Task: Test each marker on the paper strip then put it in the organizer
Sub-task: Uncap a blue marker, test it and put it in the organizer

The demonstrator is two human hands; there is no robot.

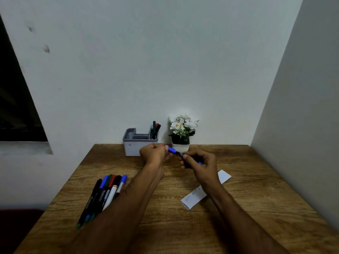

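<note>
From the head camera, a grey organizer (136,143) stands at the far edge of the wooden table (247,208), against the wall. Its right rear compartment holds a few upright markers (155,128), one green, one red and one dark; the lower front and left compartments look bare, though their floors are mostly hidden. Just to its right sits a white pot of white flowers (181,132).

Both hands are raised above the table in front of the organizer, holding one blue marker (176,153). The left hand (155,153) pinches the blue cap end, and the right hand (199,162) curls its fingers round the dark barrel. The marker's long axis runs from upper left down to lower right, the cap toward the organizer; whether the cap is fully seated or partly pulled is hard to tell.

A folded paper strip (196,196) with faint scribbles lies on the table under the right wrist, angled toward the far right. A bundle of loose markers (104,193) lies at the near left, caps pointing away, partly behind the left forearm.
</note>
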